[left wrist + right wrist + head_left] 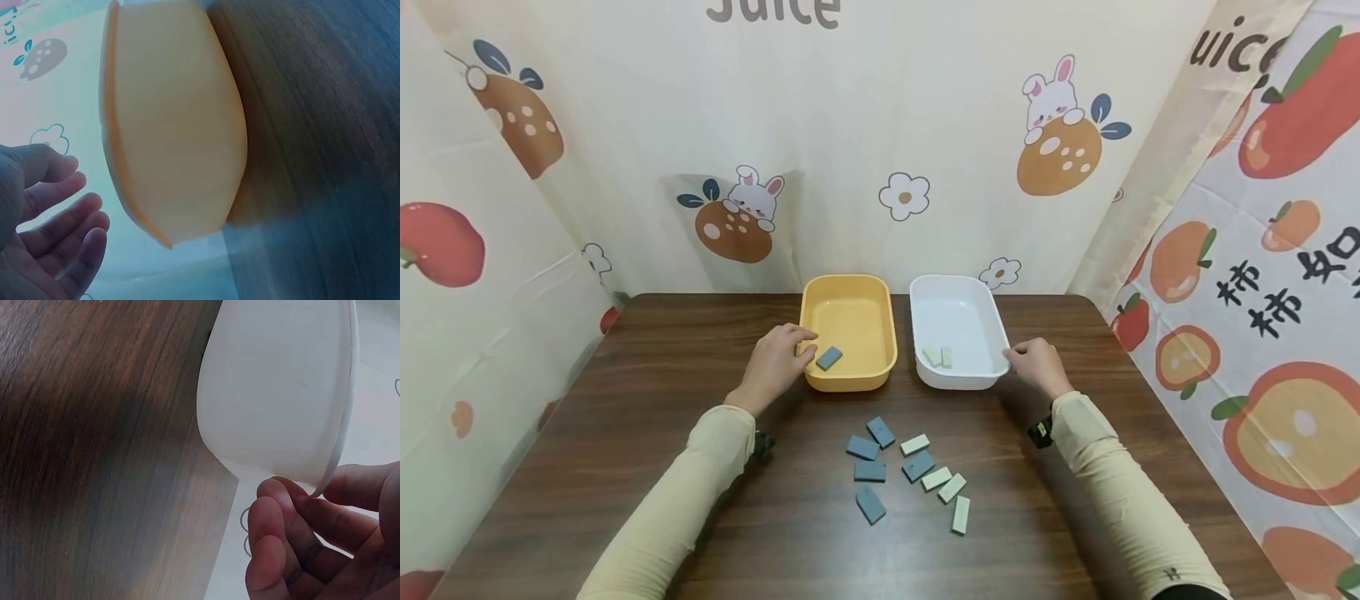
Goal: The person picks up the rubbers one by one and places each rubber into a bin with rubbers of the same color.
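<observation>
A yellow plastic bin (850,385) stands at the back of the table, holding one blue-grey block (829,358). My left hand (778,360) hovers by its left rim, fingers loosely bent and nothing between them; the left wrist view shows the fingertips (94,201) apart from the bin wall. To the right is a white bin (958,382) with two pale green blocks (946,357) inside. My right hand (1037,364) pinches the right rim of this white bin, thumb on one side of the rim and fingers on the other.
On the wooden table (805,533) in front of the bins lie several blue-grey blocks (870,472) and several pale green blocks (960,515), loosely scattered. A printed curtain (865,125) hangs close behind the bins, with more printed cloth at both sides.
</observation>
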Demonstrator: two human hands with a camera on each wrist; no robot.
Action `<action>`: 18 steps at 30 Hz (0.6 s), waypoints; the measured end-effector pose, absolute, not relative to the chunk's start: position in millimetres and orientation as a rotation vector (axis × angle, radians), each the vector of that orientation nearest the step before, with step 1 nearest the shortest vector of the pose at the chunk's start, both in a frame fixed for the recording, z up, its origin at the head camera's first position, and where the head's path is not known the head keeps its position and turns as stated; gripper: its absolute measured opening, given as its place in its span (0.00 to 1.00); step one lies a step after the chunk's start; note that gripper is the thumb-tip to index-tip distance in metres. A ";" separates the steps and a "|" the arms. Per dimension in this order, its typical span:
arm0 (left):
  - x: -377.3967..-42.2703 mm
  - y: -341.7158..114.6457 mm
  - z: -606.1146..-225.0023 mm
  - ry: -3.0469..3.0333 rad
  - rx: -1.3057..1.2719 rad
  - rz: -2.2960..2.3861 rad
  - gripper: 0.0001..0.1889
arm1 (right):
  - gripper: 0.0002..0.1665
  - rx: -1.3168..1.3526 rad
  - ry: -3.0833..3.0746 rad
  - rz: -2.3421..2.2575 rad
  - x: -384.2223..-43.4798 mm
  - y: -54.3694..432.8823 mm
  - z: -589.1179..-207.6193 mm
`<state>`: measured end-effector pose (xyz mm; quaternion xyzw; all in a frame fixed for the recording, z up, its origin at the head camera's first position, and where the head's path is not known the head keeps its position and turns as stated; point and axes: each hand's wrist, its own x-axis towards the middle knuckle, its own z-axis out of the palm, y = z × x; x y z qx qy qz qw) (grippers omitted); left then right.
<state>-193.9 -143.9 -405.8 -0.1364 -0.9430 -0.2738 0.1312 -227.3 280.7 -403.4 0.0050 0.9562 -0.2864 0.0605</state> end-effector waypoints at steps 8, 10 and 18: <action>-188.3 -138.2 -400.0 -2.731 -0.465 -0.808 0.13 | 0.22 0.015 2.888 -0.869 -226.5 280.4 -403.2; -187.2 -136.3 -398.0 -2.728 -0.487 -0.803 0.13 | 0.22 0.009 2.895 -0.866 -226.6 280.3 -403.2; -179.2 -126.1 -391.9 -2.686 -0.586 -0.797 0.13 | 0.22 0.009 2.896 -0.867 -226.5 279.9 -403.9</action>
